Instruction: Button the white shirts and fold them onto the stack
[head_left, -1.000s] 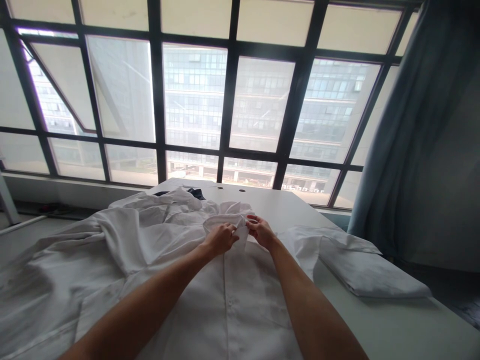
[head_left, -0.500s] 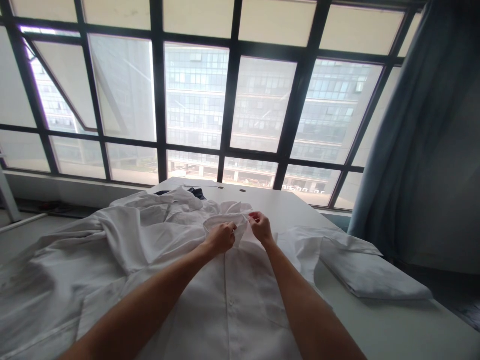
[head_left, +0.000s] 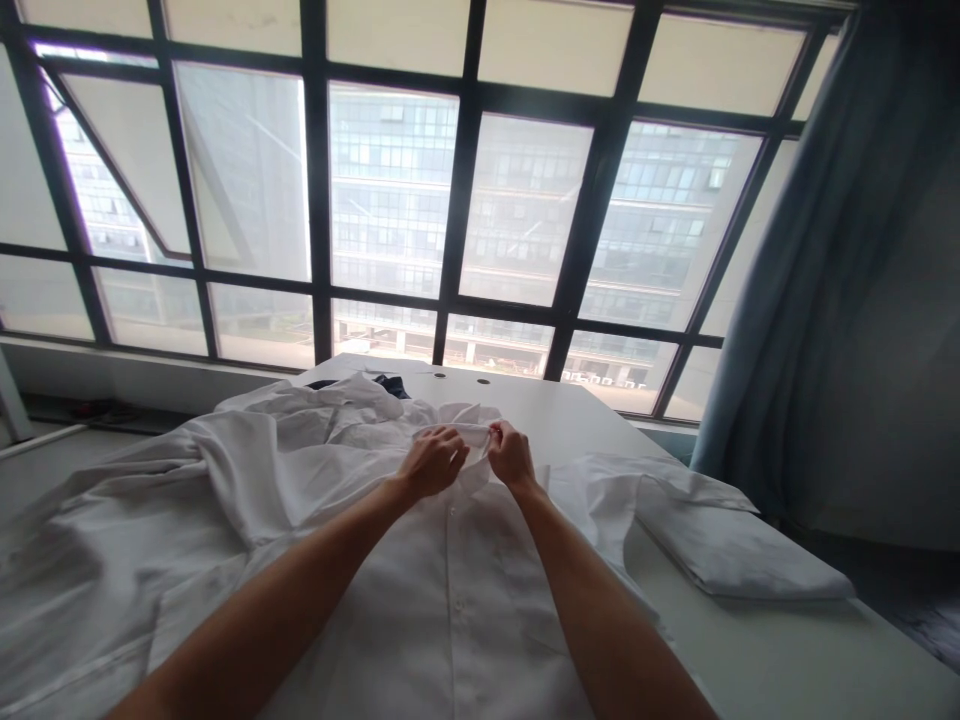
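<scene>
A white buttoned shirt [head_left: 495, 600] lies spread face up in front of me, its collar [head_left: 472, 434] away from me. My right hand [head_left: 511, 455] pinches the right end of the collar between thumb and fingers. At the collar's left part, my left hand [head_left: 435, 460] rests with bent fingers closed on the cloth; its thumb is hidden. Both hands are close together, a short gap of collar between them.
More crumpled white cloth [head_left: 255, 450] covers the left side, with a dark item [head_left: 391, 386] behind it. A folded white garment [head_left: 742, 550] lies on the white table [head_left: 705, 640] at right. Windows and a grey-blue curtain [head_left: 780, 300] stand beyond.
My left hand has shifted slightly left and up onto the collar's upper edge, its back now turned up. The right hand has moved slightly left, and the collar's edge looks straighter.
</scene>
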